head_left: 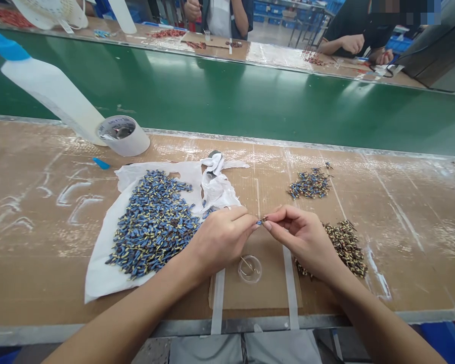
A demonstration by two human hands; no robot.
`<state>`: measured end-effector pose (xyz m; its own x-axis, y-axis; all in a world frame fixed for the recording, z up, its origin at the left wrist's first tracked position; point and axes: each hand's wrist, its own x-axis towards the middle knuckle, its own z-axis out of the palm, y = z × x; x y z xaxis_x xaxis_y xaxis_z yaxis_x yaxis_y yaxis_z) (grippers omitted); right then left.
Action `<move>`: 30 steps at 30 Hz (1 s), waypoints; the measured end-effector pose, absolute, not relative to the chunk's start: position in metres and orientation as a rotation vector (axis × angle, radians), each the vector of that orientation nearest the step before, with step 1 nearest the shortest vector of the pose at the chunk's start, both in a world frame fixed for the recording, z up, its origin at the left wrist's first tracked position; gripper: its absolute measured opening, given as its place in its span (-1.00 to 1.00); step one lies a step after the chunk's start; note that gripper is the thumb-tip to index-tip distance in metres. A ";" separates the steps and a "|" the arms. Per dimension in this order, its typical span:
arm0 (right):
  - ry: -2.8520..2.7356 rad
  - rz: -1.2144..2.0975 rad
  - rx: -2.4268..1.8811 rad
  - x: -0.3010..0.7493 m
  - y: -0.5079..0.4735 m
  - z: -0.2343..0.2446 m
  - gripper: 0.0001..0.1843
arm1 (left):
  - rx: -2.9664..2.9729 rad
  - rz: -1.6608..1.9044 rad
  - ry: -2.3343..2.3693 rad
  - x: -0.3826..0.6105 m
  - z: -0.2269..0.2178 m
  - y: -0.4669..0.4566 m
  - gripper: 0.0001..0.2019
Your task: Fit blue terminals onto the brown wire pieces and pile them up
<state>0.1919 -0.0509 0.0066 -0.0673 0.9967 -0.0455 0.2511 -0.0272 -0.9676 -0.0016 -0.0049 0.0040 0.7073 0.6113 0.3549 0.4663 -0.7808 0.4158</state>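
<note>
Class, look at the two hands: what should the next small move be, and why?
Probably a gentle push of the right hand toward the left hand: the left pinches a small blue piece, the right seems to hold a darker bit at its end, and the small pile beyond shows blue and brownish colours together.

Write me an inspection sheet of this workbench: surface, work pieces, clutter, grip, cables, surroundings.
Surface: pale-streaked brown table.
Work pieces: blue-and-yellow pile on white sheet, left; dark-and-cream pile, right; smaller blue-flecked pile beyond it.
Clutter: white bottle, tape roll, blue cap, clear cup holding a thin stick.
Grip: left hand and right hand meet, pinching a tiny piece; one part or two, too small to tell.
Cables: what looks like a dark cord, far right.
Surroundings: green belt; two people beyond it, with red piles.
</note>
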 end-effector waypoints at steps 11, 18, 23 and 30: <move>-1.599 1.155 -1.347 0.195 -0.053 0.007 -0.90 | 2.611 0.730 0.824 0.000 0.007 -0.007 -0.72; -1.639 1.180 -1.313 0.195 -0.053 0.001 -0.88 | 2.569 0.684 0.804 0.001 0.005 -0.008 -0.75; -1.654 1.171 -1.331 0.194 -0.053 -0.004 -0.88 | 2.535 0.633 0.817 0.001 0.004 -0.008 -0.75; -1.628 1.053 -1.392 0.184 -0.060 -0.012 -0.87 | 2.380 0.580 0.842 0.000 0.004 -0.006 -0.81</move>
<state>0.1840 -0.0595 -0.0119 -0.1409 0.9898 0.0225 0.3853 0.0757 -0.9197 -0.0004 -0.0063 0.0037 0.7113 0.6706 0.2106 0.4358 -0.6559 0.6163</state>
